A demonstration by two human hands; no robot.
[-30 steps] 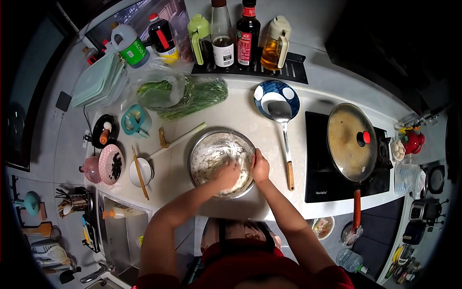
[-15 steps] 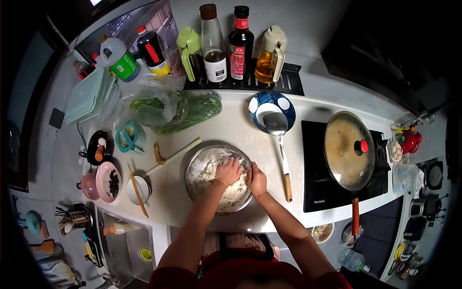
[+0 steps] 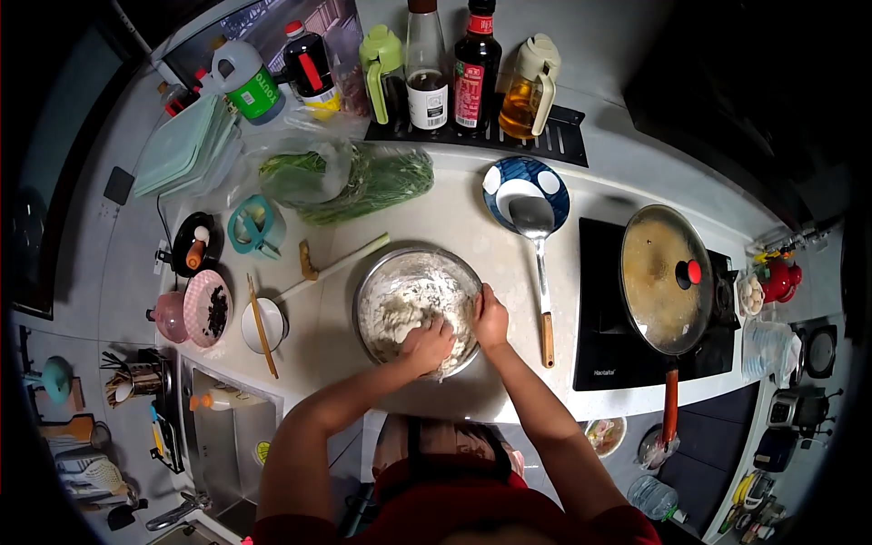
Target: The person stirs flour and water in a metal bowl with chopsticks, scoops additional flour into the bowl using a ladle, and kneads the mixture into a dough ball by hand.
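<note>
A metal mixing bowl (image 3: 371,272) with floury, shaggy dough (image 3: 398,318) in it stands near the counter's front edge. Inside it, my left hand (image 3: 430,347) is low in the near half, its fingers curled into the dough and partly hidden by it. My right hand (image 3: 491,318) grips the bowl's right rim, with the thumb side toward the inside. Flour coats much of the bowl's inner wall.
Right of the bowl, a spatula (image 3: 542,282) rests on a blue-patterned bowl (image 3: 497,204). A lidded pan (image 3: 658,291) sits on the black cooktop (image 3: 604,350). Leftward are a leek (image 3: 350,261), chopsticks (image 3: 261,327) across a white bowl (image 3: 254,338), and bagged greens (image 3: 391,177).
My left hand has moved down toward the bowl's near side and its fingers have curled into the dough. My right hand stays on the rim. The camera view has shifted slightly.
</note>
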